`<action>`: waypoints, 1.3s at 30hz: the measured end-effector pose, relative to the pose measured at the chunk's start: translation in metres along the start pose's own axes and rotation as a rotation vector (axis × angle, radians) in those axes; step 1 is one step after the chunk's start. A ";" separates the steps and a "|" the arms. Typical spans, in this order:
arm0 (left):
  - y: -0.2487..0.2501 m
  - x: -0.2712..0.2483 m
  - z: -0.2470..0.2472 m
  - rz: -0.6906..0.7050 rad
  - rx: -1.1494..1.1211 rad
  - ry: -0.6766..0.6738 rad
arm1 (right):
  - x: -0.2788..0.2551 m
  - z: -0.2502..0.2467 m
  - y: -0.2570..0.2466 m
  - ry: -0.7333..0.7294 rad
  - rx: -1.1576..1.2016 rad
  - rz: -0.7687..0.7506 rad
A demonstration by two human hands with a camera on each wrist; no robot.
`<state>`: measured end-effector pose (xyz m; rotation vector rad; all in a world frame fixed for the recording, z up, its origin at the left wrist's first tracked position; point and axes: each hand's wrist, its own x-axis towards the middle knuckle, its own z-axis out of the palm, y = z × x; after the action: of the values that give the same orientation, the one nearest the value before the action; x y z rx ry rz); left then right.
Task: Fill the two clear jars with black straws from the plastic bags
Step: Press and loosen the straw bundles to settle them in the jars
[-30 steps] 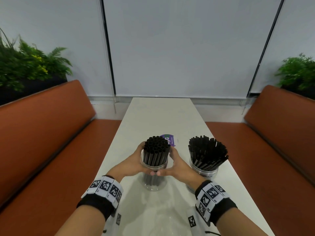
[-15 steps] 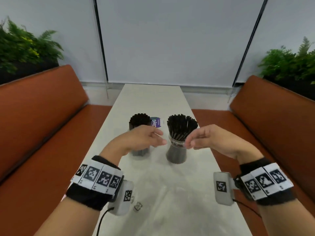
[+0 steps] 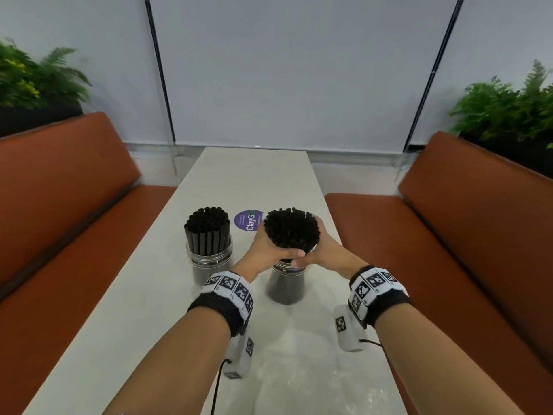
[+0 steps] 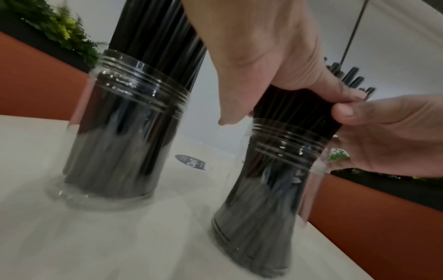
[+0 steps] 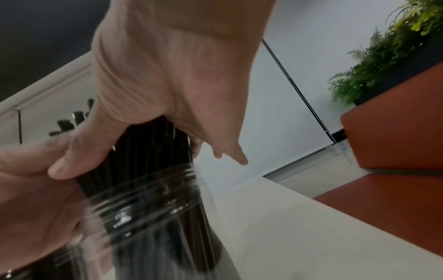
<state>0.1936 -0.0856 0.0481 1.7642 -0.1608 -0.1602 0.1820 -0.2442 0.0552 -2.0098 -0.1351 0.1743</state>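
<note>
Two clear jars stand side by side on the white table (image 3: 143, 295), both packed with black straws. The left jar (image 3: 209, 260) holds a tight upright bundle (image 3: 208, 229) and nothing touches it. The straws (image 3: 291, 232) in the right jar (image 3: 285, 287) fan out at the top. My left hand (image 3: 269, 245) and right hand (image 3: 324, 250) wrap round this fanned bundle just above the jar's rim, with the thumbs meeting at the front. In the left wrist view my left hand (image 4: 263, 56) grips the straws (image 4: 287, 106) above the threaded rim (image 4: 285, 140). In the right wrist view my right hand (image 5: 167, 75) curls round the same bundle (image 5: 148, 151).
A clear plastic bag (image 3: 299, 375) lies flat on the table's near end between my forearms. A round purple sticker (image 3: 248, 220) sits behind the jars. Orange benches (image 3: 59, 205) run along both sides of the table, with plants (image 3: 508, 109) behind them.
Both hands let go of the left jar's straws, lifted free, then moved right and closed round the right jar's bundle. The head camera's view has shifted.
</note>
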 end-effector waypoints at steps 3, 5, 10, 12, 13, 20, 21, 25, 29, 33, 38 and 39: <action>-0.001 0.015 0.005 0.031 0.043 -0.037 | 0.019 0.007 0.008 0.057 0.010 -0.021; 0.002 0.021 0.010 0.063 0.039 -0.015 | 0.026 0.013 0.011 0.159 0.023 -0.032; 0.019 0.030 0.009 0.142 -0.006 0.014 | 0.029 0.020 0.003 0.360 0.200 -0.118; 0.025 0.035 0.004 0.161 -0.016 0.003 | 0.027 0.023 0.002 0.406 0.251 -0.159; 0.027 0.036 0.002 0.172 -0.001 -0.013 | 0.024 0.025 0.002 0.411 0.252 -0.154; -0.008 0.029 -0.005 0.083 0.056 -0.071 | -0.001 0.007 0.035 0.231 0.037 0.061; -0.014 0.027 -0.008 0.059 0.007 -0.092 | -0.004 0.001 0.038 0.183 0.065 0.074; -0.023 0.017 -0.011 0.022 -0.022 -0.219 | 0.005 -0.012 0.039 0.016 0.122 0.050; -0.018 0.024 -0.002 0.085 0.069 -0.288 | 0.021 -0.009 0.029 -0.089 0.043 0.010; -0.019 0.036 0.005 0.086 0.111 -0.208 | 0.027 -0.002 0.023 -0.045 0.001 0.004; -0.005 0.037 0.005 0.142 0.064 -0.128 | 0.026 -0.004 0.015 0.000 0.168 -0.087; -0.002 0.037 0.004 0.150 0.038 -0.133 | 0.026 -0.005 0.013 0.006 0.190 -0.107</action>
<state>0.2293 -0.0962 0.0449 1.7717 -0.3935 -0.1668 0.2085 -0.2500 0.0436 -1.8088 -0.2144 0.1084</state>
